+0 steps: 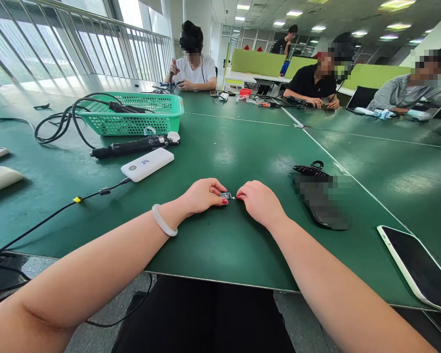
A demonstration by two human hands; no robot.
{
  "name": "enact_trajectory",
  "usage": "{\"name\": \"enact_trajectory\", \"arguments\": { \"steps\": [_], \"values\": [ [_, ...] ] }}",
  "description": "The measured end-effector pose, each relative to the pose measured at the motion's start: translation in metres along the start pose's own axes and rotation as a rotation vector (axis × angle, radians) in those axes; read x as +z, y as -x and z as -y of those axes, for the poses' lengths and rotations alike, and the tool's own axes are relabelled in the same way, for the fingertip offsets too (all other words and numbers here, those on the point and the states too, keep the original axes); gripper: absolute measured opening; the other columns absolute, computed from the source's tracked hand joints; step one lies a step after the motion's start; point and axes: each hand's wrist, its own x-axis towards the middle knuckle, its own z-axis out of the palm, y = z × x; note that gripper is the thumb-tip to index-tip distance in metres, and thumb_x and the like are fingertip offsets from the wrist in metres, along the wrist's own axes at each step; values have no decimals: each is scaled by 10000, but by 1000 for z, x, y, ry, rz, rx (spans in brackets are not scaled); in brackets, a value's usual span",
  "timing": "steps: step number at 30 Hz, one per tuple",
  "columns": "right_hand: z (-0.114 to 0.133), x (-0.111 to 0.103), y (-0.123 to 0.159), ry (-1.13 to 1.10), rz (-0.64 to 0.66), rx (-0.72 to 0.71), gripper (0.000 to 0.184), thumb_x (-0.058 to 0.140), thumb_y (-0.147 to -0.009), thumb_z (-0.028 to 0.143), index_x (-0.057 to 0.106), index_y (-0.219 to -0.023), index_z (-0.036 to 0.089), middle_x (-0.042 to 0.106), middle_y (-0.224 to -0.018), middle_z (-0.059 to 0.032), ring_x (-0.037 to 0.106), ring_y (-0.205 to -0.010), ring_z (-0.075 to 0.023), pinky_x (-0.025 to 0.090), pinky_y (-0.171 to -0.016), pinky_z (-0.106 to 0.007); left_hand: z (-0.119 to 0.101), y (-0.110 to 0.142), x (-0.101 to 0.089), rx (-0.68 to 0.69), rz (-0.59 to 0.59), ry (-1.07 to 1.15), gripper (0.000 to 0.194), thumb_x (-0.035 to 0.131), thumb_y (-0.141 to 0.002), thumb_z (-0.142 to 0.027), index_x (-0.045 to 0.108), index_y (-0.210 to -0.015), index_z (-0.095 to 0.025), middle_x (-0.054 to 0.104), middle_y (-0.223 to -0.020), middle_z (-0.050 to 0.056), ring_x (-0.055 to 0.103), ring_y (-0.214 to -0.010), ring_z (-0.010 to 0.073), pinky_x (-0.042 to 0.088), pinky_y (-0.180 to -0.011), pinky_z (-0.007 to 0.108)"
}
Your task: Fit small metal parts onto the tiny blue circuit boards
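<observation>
A small dark circuit board [226, 195] with pale parts on it is pinched by my left hand [205, 195], between thumb and fingers. From its right end a short, thin piece [234, 198] reaches to the fingertips of my right hand [259, 200]. Those fingers are pressed together on it; whether it is a connector or a cable end is too small to tell. Both hands are low over the green table [220, 250], near its front edge. A pale bangle [163, 220] circles my left wrist.
Left stand a green basket [139, 122], a black electric screwdriver [132, 146] and a white power bank [147, 164] with a trailing cable [59, 210]. A black hair clip [312, 169], a partly blurred black item [319, 201] and a phone [417, 264] lie right. Several people work opposite.
</observation>
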Motion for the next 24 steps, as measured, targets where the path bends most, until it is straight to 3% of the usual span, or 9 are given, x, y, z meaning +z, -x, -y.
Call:
{"name": "enact_trajectory", "arguments": {
  "steps": [4, 8, 11, 24],
  "values": [
    [0, 0, 3, 8, -32, 7, 219, 460, -865, 134, 655, -776, 179, 643, -820, -61, 533, -819, -199, 433, -729, -336, 1, 1, 0, 14, 1, -60, 269, 723, -641, -117, 605, -882, -131, 706, -825, 74, 662, -770, 165, 507, -739, 318],
    [5, -7, 7, -95, -175, 60, 192, 484, -858, 138, 636, -752, 188, 644, -809, -49, 537, -812, -189, 442, -733, -325, 3, 0, 0, 20, 12, -54, 263, 721, -642, -118, 603, -877, -135, 707, -826, 72, 664, -767, 164, 508, -736, 315],
    [16, -9, 9, -155, -245, 5, 181, 494, -852, 129, 631, -752, 193, 640, -790, -43, 542, -800, -186, 448, -732, -321, 3, -1, 1, 22, 13, -41, 260, 719, -639, -103, 600, -868, -134, 705, -815, 69, 663, -752, 160, 510, -729, 315],
    [28, 0, 5, 3, -209, -109, 246, 428, -886, 141, 655, -797, 170, 648, -824, -67, 522, -797, -191, 429, -732, -326, 0, 0, 2, 15, 24, 54, 234, 701, -622, -24, 595, -805, -125, 705, -743, 46, 660, -725, 133, 501, -722, 289]
  ]
}}
